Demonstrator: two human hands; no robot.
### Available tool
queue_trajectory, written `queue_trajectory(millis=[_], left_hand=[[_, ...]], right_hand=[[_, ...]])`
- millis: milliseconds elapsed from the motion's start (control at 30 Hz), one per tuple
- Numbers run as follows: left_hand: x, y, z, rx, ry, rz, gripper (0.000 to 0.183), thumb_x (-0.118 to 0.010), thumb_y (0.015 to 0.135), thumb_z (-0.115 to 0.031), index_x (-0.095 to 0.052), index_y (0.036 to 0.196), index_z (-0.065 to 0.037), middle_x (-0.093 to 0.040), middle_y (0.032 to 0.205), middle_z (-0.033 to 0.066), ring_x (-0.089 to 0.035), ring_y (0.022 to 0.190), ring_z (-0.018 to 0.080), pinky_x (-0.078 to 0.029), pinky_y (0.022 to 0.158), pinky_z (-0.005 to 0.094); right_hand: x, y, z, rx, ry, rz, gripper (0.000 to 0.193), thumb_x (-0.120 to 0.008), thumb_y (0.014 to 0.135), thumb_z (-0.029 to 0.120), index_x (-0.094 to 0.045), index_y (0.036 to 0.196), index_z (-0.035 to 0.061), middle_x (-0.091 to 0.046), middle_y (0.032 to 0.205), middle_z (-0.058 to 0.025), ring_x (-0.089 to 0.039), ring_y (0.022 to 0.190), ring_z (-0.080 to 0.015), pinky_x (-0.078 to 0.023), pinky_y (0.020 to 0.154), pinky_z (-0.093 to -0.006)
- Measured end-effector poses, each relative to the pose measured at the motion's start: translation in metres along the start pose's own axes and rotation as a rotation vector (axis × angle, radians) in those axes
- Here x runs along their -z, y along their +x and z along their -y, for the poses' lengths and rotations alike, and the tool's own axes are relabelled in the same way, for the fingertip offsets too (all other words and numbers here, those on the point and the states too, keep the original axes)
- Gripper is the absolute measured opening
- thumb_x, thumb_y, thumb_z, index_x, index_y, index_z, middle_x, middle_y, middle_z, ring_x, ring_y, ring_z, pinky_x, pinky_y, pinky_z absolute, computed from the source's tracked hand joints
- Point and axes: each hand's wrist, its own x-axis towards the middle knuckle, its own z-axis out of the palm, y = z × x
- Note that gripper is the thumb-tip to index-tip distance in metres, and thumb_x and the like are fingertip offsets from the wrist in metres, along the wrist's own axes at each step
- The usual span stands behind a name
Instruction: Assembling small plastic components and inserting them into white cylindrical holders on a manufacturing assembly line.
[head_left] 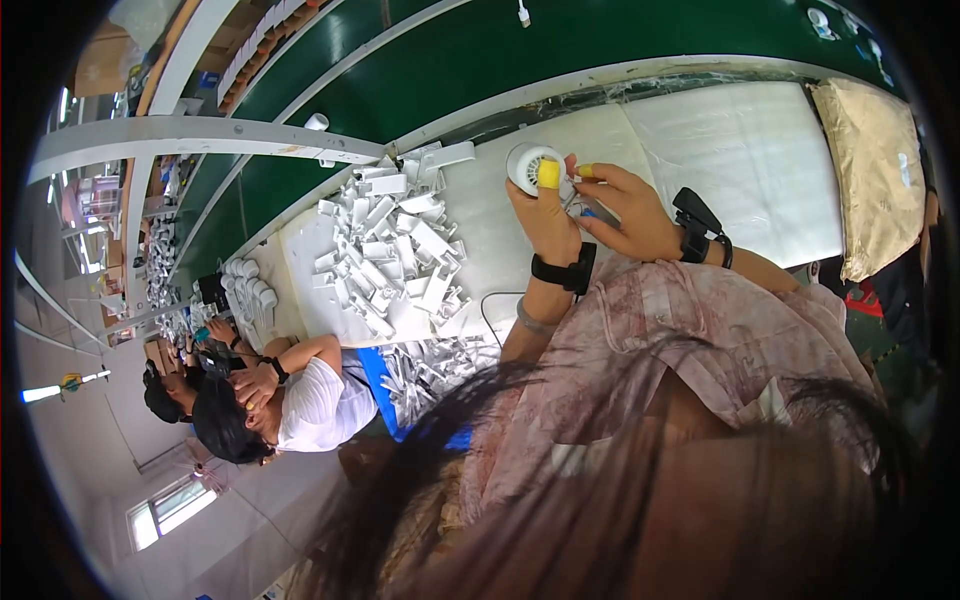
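Dark hair (425,455) hangs nearest — the left hand (546,226) grips a round, white, slotted housing (526,165) — right hand's (638,213) hold unclear.

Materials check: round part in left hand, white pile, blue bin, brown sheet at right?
Round part in the left hand: likely moulded plastic; smooth, white, slatted face.
White pile: probably plastic too; smooth, crisp-edged, similar pieces.
Blue bin: looks like plastic; even colour throughout.
Brown sheet: paper or plastic film, can't tell; creased, slight sheen.
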Motion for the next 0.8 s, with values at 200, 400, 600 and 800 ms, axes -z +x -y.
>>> queue_trajectory(millis=[200,400,600,800], left_hand=[[0.004,0.001,0.002,0.018,0.003,-0.004,0.039,-0.064,0.09,-0.012,-0.039,0.119,-0.004,-0.057,0.107,0.0126,-0.066,0.095,0.029,-0.055,0.078,0.0361],[0.012,0.0,-0.001,0.049,0.002,0.015,0.04,-0.062,0.092,-0.016,-0.039,0.122,-0.004,-0.058,0.115,0.0145,-0.064,0.098,0.0289,-0.055,0.082,0.0368],[0.007,-0.003,-0.007,0.077,-0.044,0.022,0.04,-0.063,0.092,-0.019,-0.04,0.122,-0.005,-0.058,0.116,0.0144,-0.064,0.097,0.0281,-0.055,0.082,0.0371],[0.009,0.0,-0.006,0.075,-0.045,-0.007,0.038,-0.063,0.092,-0.017,-0.041,0.12,-0.004,-0.058,0.115,0.0144,-0.064,0.097,0.0273,-0.055,0.083,0.0372]], right_hand=[[0.008,0.006,0.002,-0.186,0.177,0.09,0.037,-0.067,0.081,0.009,-0.062,0.117,0.0012,-0.055,0.12,-0.0136,-0.059,0.104,-0.0269,-0.049,0.085,-0.0337],[0.02,0.016,-0.005,-0.259,0.487,0.225,0.033,-0.064,0.084,0.002,-0.064,0.117,0.0025,-0.058,0.112,-0.01,-0.059,0.098,-0.02,-0.047,0.082,-0.0282],[0.017,0.012,-0.007,-0.177,0.416,0.184,0.033,-0.063,0.084,-0.001,-0.063,0.116,0.0033,-0.058,0.111,-0.0103,-0.059,0.097,-0.0204,-0.047,0.082,-0.0283],[0.015,0.01,-0.004,-0.148,0.357,0.174,0.038,-0.06,0.083,0.0,-0.058,0.121,0.0024,-0.054,0.114,-0.0126,-0.059,0.095,-0.0231,-0.048,0.082,-0.0302]])
